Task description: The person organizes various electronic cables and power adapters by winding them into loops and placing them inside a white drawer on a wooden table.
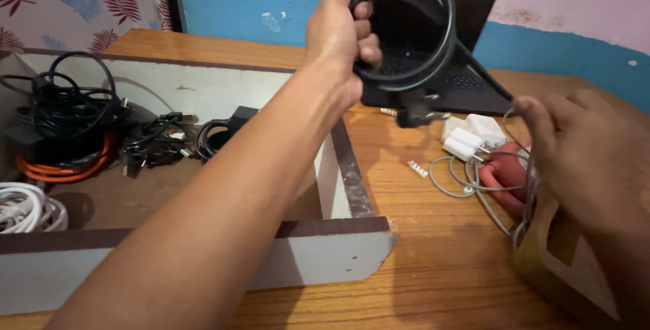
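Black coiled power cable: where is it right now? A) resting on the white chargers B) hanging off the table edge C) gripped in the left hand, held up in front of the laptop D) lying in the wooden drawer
C: the left hand is closed around the loops of the black coiled power cable, raised above the wooden table in front of the black laptop, its plug dangling below.

I see the tray (338, 252) on the tabletop (440, 262) at left, with cable bundles (68, 123) inside it. The laptop (467, 32) stands behind, against the wall (575, 5). Chargers (474, 137) lie right of the tray, before the laptop.
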